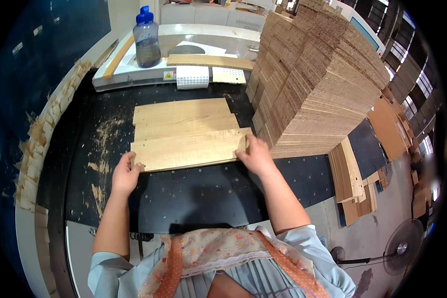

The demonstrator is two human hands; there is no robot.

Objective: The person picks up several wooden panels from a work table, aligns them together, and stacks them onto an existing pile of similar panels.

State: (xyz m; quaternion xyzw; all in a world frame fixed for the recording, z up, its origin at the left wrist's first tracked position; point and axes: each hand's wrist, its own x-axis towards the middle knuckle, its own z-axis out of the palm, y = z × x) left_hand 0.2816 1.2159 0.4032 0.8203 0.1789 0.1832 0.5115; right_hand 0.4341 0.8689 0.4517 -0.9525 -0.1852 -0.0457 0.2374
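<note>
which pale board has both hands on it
The front board, nearest the person's body: left hand at its left end, right hand at its right. The middle board and far board have neither.

A woodworking workshop: planks [191, 149], a tall board stack [313, 94] and sawdust [102, 141] on a black worktop [208, 198] identify it.

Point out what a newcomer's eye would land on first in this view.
First, the tall stack of brown particleboard pieces, towering at the right on the black flat work surface. Next, at the centre, the pale rectangular wooden board, held at its ends by the left hand and the right hand. Beyond it, toward the upper left, the blue-capped translucent plastic bottle stands out.
</note>
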